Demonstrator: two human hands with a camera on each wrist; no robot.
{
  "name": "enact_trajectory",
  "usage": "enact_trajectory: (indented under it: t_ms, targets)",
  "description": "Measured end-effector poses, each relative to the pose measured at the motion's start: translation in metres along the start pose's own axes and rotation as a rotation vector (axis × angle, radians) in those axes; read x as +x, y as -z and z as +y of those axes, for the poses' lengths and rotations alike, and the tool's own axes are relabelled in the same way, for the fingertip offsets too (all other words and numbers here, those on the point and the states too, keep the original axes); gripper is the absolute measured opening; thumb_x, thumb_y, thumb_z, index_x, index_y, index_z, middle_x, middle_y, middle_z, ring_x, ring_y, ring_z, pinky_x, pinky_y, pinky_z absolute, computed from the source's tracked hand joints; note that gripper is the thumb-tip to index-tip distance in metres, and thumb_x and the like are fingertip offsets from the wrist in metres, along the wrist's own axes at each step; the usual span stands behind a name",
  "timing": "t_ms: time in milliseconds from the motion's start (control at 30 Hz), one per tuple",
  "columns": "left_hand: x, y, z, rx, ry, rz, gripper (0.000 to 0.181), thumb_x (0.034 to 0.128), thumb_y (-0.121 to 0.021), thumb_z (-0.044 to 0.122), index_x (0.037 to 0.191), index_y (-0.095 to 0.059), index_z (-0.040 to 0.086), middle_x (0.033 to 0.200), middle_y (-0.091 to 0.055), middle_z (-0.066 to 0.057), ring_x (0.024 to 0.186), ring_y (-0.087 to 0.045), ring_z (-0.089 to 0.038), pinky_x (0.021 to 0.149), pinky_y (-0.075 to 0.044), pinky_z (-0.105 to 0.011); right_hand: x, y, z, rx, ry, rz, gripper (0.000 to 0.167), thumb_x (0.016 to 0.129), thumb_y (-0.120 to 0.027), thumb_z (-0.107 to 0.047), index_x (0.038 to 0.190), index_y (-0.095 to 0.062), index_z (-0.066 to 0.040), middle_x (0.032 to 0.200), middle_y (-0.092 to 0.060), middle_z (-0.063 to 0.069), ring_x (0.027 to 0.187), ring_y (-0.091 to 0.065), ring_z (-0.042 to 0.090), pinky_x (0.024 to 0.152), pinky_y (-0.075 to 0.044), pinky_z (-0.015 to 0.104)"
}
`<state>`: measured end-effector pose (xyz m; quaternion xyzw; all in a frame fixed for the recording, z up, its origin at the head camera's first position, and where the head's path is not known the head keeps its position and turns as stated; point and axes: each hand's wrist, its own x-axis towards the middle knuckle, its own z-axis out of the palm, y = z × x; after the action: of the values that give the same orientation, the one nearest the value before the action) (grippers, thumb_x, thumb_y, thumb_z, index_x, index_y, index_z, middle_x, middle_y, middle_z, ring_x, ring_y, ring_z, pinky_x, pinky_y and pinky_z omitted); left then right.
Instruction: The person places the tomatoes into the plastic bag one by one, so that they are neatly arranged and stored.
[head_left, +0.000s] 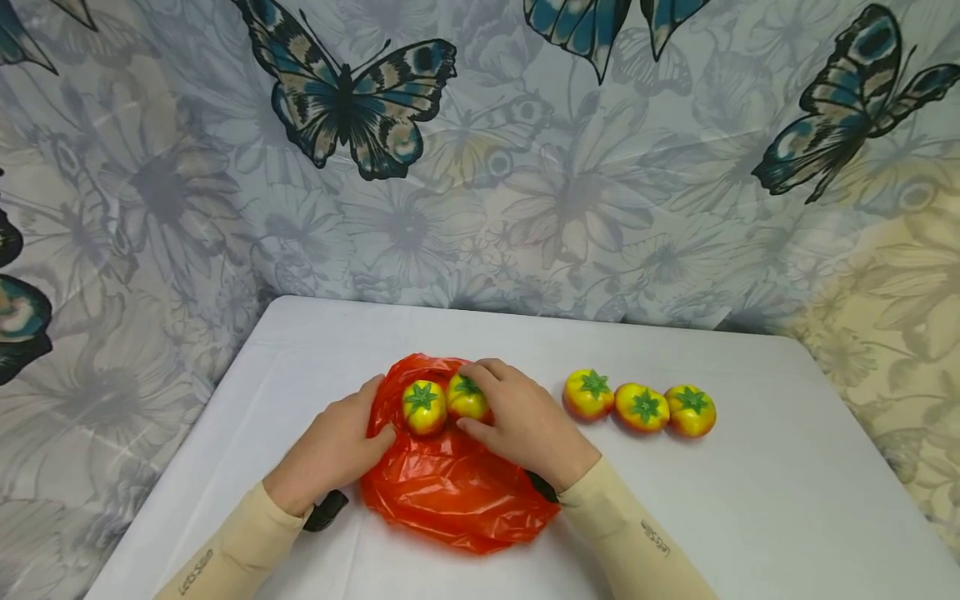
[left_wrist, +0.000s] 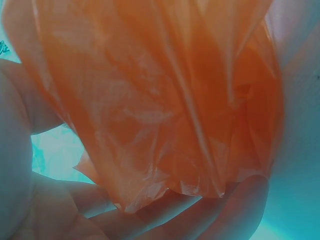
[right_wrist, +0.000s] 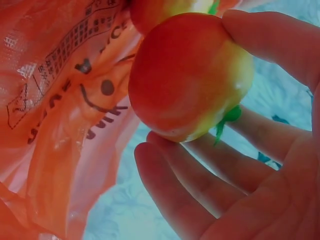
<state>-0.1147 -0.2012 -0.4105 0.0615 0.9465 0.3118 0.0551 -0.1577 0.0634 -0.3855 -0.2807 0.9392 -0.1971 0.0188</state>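
Printed butterflies [head_left: 345, 96] and pale flowers cover the backdrop [head_left: 562, 208] behind my white table [head_left: 787, 500]. Just to the left of my right hand's thumb and palm sits the round fruit [head_left: 471, 405] that I grip between thumb and fingers, at the upper part of a red plastic bag [head_left: 457, 500]. It is nearly a ball, so no long axis matters; its green leafy top faces up and leans toward my palm. My right hand [head_left: 528, 421] is the nearer one to it. My left hand [head_left: 333, 442] holds the bag's left edge, thumb on one side of the film and fingers bent round the other. A second fruit [head_left: 424, 408] sits between the two hands, just beside the one I grip. Crumpled film hides the depth here, so I cannot tell whether either fruit is inside the bag or merely resting on it.

Up close, my fruit is smooth and glossy, red over most of its body and shading to yellow round the green star. The bag is thin, shiny and wrinkled, with dark print on one side. Off to my right, three matching fruits [head_left: 642, 408] stand in a row on the table.
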Motion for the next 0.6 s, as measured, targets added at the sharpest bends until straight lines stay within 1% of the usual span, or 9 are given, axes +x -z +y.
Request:
enact_trajectory:
  t_ms: [267,333,500,600]
  targets:
    - [-0.001,0.001,0.0,0.018,-0.004,0.004,0.071,0.0998,-0.066,0.022,0.164,-0.04,0.005,0.141,-0.071,-0.015,0.112,-0.073,-0.028,0.095,-0.065,-0.053,0.001,-0.005,0.0,-0.014,-0.019,-0.034,0.064,0.094,-0.083,-0.039,0.15,-0.06,-0.019,0.148,-0.065,0.004,0.127,-0.068,0.024,0.108,-0.06,0.048]
    - [-0.001,0.0,0.0,0.019,-0.007,0.005,0.071,0.0998,-0.066,0.022,0.164,-0.039,0.005,0.141,-0.071,-0.015,0.112,-0.073,-0.028,0.095,-0.065,-0.053,0.001,-0.007,0.0,-0.02,-0.025,-0.038,0.063,0.094,-0.083,-0.04,0.149,-0.061,-0.019,0.149,-0.065,0.004,0.128,-0.067,0.024,0.107,-0.06,0.049]
    - [0.0,-0.001,0.0,0.023,-0.012,0.007,0.07,0.0997,-0.066,0.022,0.163,-0.04,0.005,0.139,-0.072,-0.015,0.105,-0.073,-0.025,0.092,-0.066,-0.05,0.001,-0.009,0.003,-0.045,-0.039,-0.041,0.063,0.094,-0.084,-0.04,0.149,-0.061,-0.019,0.149,-0.064,0.004,0.128,-0.067,0.023,0.106,-0.061,0.048]
    - [0.0,-0.002,0.001,0.024,-0.011,0.007,0.07,0.0996,-0.066,0.022,0.163,-0.041,0.005,0.138,-0.072,-0.015,0.105,-0.073,-0.024,0.091,-0.066,-0.049,0.002,-0.011,0.005,-0.049,-0.043,-0.042,0.064,0.094,-0.083,-0.039,0.15,-0.06,-0.018,0.148,-0.064,0.005,0.127,-0.068,0.024,0.107,-0.06,0.049]
